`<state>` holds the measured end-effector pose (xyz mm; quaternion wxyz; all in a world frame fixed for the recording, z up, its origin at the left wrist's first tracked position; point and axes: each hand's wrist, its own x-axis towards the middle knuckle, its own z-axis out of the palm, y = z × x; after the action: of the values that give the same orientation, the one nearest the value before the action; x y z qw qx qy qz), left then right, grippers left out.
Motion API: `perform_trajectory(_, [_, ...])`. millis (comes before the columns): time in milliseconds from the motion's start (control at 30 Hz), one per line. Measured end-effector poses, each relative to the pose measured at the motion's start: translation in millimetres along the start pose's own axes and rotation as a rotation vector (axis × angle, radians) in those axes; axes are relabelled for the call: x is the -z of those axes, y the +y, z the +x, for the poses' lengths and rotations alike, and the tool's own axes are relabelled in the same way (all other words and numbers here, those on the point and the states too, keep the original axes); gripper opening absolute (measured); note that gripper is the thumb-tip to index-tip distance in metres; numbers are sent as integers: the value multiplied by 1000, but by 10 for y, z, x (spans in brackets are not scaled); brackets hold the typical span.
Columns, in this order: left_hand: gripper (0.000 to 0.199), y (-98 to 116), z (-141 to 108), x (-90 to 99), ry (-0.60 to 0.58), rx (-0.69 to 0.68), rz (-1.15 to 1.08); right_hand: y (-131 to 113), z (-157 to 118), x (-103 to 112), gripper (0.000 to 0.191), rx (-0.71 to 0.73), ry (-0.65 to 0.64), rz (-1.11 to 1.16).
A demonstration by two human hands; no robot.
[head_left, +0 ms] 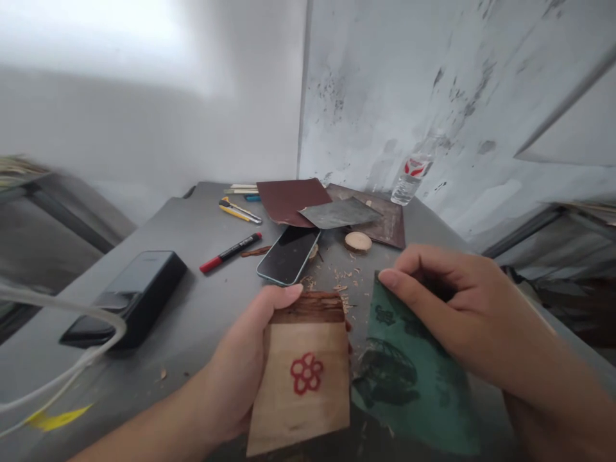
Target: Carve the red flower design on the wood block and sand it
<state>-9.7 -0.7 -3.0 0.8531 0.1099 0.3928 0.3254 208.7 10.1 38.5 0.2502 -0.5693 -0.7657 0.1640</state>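
Reading the clock from the block, with 12 straight ahead: gripping in the left hand (243, 359) a pale, flat-faced wooden block (303, 407) with rough brown bark (308, 311) along its 12 o'clock edge and a red flower outline (307, 373) on its face. Pressing with the thumb upon the bark, and wrapping the fingers behind, as far as the 3 o'clock side. Pinching in the right hand (466, 298), between thumb and bent fingers, the upper edge of a thin, flexible green sheet with dark print (409, 385), just beside the block at 3 o'clock. Cannot tell whether touching or apart. Seems, by judgement, to be abrasive paper with printed back upward.

To work well, support the block firmly from behind, and keep the left fingertips at 3 o'clock clear of the sheet. Better to fold the sheet, or to back it with flat fingers, than to drag by one edge. Use light, even pressure, and spare the red lines if wanting them crisp. Mind also the pale curled wood shavings (344, 277) at 12 to 1 o'clock on the grey counter (206, 321), and the black-screened smartphone (289, 255) at 12.
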Motion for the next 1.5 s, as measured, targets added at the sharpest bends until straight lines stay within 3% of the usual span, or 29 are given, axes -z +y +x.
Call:
perform_trajectory(267, [38,34,30,21,51,-37,-59,24,-3,-33,36,48,-170,-34])
perform_trajectory(367, [40,10,31,11,16,-19,-62,-10,-34,-100,29,88,-258,-24])
perform_trajectory(500, [36,-8,29,1,77,-35,-69,-28,-67,-140,19,115,-343,-22])
perform_trajectory(667, [34,-16,25,12,44,-34,-58,-62,-87,-145,8,143,-286,-5])
perform_trajectory(833, [42,-24,20,3,33,-23,-26,-96,-105,-200,7,251,-321,41])
perform_trajectory(1000, [43,36,13,-11,78,-82,-37,-87,-99,-241,6,370,-321,-113])
perform_trajectory(1067, [41,73,4,-13,139,-138,-38,-93,-96,-230,18,417,-297,-133])
perform_trajectory(1167, [40,129,-13,-13,165,-219,-65,-117,-105,-220,72,478,-260,-180])
perform_trajectory(1233, [37,167,-19,-9,159,-269,-92,-139,-122,-236,96,516,-243,-270])
perform_trajectory(1367, [42,220,-18,-5,163,-301,-91,-168,-151,-295,97,549,-204,-382])
perform_trajectory(1500, [44,225,-25,-5,177,-325,-76,-150,-153,-282,93,514,-257,-342])
